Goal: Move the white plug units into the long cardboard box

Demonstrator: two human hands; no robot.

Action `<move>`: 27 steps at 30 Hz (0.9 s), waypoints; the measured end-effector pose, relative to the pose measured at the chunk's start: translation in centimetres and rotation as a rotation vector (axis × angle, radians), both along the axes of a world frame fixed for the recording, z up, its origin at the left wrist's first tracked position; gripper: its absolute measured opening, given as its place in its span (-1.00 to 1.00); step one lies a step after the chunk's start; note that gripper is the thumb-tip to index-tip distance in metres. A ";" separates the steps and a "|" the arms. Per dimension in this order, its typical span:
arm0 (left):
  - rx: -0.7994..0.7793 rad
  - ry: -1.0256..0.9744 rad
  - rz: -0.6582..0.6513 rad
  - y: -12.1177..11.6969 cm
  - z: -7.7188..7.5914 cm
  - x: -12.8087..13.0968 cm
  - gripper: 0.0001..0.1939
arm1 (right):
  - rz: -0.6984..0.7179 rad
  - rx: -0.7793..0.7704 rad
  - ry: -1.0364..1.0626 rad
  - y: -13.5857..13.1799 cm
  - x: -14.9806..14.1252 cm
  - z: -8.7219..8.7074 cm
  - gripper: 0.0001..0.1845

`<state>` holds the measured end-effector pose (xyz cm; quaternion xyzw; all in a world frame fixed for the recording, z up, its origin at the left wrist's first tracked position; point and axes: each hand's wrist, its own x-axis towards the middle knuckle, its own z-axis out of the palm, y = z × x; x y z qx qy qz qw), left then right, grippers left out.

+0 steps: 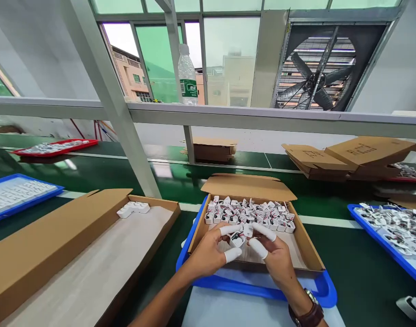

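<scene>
Both hands meet over the front of an open cardboard box (310, 254), white covers on several fingertips. Between the thumb and finger of my left hand (208, 252) is a small white plastic housing (236, 240) with wiring and dark parts inside. My right hand (278, 259) pinches a small white plastic cover (248, 230) just beside the housing's upper edge. Whether a wire joins the two pieces is too small to tell. Behind the fingers, rows of similar white housings (248, 211) with thin wires fill the box's far half.
The box sits on a blue tray (242, 285). On the left lies a long cardboard box (102, 259) with a few white parts (132, 208). A blue tray of white parts (398, 229) stands right. A metal frame post (115, 104) rises ahead, and a bottle (187, 77) stands on its rail.
</scene>
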<state>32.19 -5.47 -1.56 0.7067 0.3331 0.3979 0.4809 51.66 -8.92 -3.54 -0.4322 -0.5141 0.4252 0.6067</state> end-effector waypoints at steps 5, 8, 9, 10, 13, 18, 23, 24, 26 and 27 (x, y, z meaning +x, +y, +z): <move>-0.126 -0.102 -0.107 -0.3 -0.7 -0.4 -0.58 | -0.018 0.240 -0.242 -0.2 -0.1 -0.7 -0.74; -0.278 -0.196 -0.158 -0.6 -0.8 -0.6 -0.58 | -0.066 0.322 -0.331 -0.2 -0.1 -0.8 -0.72; -0.317 -0.218 -0.159 -0.7 -0.8 -0.6 -0.60 | -0.079 0.349 -0.355 -0.2 -0.2 -0.7 -0.69; -0.348 -0.234 -0.151 -0.7 -0.8 -0.7 -0.63 | -0.085 0.376 -0.382 -0.3 -0.2 -0.5 -0.67; -0.384 -0.260 -0.082 -0.5 -0.8 -0.8 -0.75 | -0.087 0.452 -0.461 -0.7 -0.6 -0.1 -0.59; -0.303 -0.281 0.025 -0.5 -1.1 -0.7 -0.85 | -0.027 0.541 -0.555 -1.4 -1.5 0.3 -0.60; -0.290 -0.347 0.056 -0.6 -1.1 -0.8 -0.86 | 0.115 0.626 -0.655 -1.2 -1.3 0.1 -0.40; -0.299 -0.358 0.051 -0.6 -1.1 -0.9 -0.86 | 0.146 0.633 -0.682 -1.2 -1.1 0.1 -0.38; -0.321 -0.372 0.041 -0.6 -1.1 -0.9 -0.86 | 0.206 0.629 -0.746 -1.1 -0.7 0.1 -0.41; -0.334 -0.376 0.038 -0.6 -1.1 -0.9 -0.85 | 0.231 0.615 -0.777 -1.1 -0.5 0.1 -0.44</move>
